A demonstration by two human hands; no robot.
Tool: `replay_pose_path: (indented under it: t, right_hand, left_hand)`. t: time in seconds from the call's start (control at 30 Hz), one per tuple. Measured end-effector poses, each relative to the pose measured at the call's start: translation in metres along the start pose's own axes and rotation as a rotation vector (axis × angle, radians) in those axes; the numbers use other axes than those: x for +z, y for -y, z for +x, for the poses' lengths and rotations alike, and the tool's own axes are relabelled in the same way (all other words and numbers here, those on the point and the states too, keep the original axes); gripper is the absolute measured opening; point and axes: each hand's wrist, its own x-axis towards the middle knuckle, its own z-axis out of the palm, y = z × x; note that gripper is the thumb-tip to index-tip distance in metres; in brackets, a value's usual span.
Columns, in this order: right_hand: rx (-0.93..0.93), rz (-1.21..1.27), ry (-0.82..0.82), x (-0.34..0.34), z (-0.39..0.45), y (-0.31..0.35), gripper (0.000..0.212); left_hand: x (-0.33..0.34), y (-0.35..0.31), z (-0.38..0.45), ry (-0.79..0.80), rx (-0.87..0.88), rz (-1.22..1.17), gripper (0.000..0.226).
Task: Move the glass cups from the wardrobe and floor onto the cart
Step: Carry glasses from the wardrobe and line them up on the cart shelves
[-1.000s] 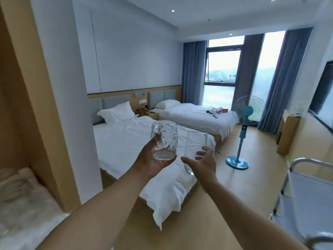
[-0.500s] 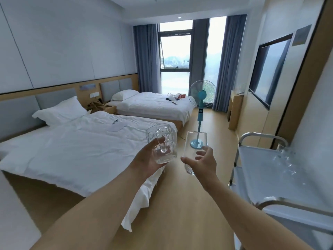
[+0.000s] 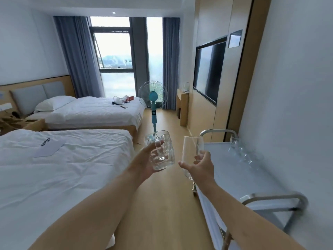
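The tall glass (image 3: 191,156) stands upright in the right hand (image 3: 199,166), fingers (image 3: 198,156) curled round it, just off the cart (image 3: 234,177) top's near-left edge — this hand is the nearer. The mug (image 3: 160,150), upright, is gripped by the left hand (image 3: 147,161) over the floor (image 3: 167,204), beside the bed (image 3: 63,168). More glasses (image 3: 241,150) line the cart's far edge. Against half a second ago, the cart top sits closer under the right hand.
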Motion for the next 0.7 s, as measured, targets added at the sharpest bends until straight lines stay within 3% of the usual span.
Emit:
replay_pose_path:
  t: [0.27,0.7]
  right_hand:
    - [0.077,-0.054,-0.142,0.028,0.044,-0.019,0.095]
    - [0.146,-0.120,-0.199,0.054,0.127,-0.060,0.097]
  left_hand:
    - [-0.030,-0.005,0.078,0.177,-0.053,0.087,0.069]
    - [-0.044,0.010,0.189,0.107,-0.031,0.172,0.090]
